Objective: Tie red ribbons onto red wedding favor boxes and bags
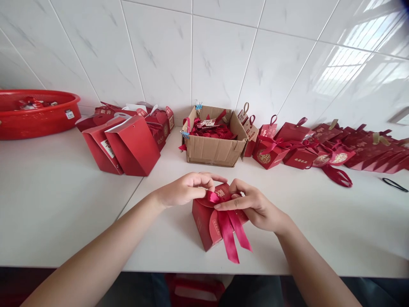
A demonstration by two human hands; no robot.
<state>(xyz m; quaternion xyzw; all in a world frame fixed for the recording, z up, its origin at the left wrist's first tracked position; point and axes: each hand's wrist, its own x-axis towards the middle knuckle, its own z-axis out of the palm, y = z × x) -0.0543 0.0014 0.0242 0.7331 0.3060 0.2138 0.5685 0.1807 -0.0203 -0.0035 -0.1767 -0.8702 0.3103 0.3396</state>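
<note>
A red gift box (204, 226) with gold print sits on the white table in front of me. A pink-red ribbon (227, 232) lies over its top, and two tails hang down the near side. My left hand (191, 187) pinches a ribbon loop between thumb and fingers at the box's upper left. On the right, my right hand (251, 204) has its fingers bent over the box top, with the index finger stretched along the ribbon near the knot. That hand's thumb and the ribbon under it are partly hidden.
A cardboard box (212, 151) full of red ribbons and tags stands against the tiled wall. Red gift boxes (132, 145) stand to its left, beyond them a red plastic basin (38, 117). More ribboned boxes (270, 153) line the wall at right, near a black loop (395, 184).
</note>
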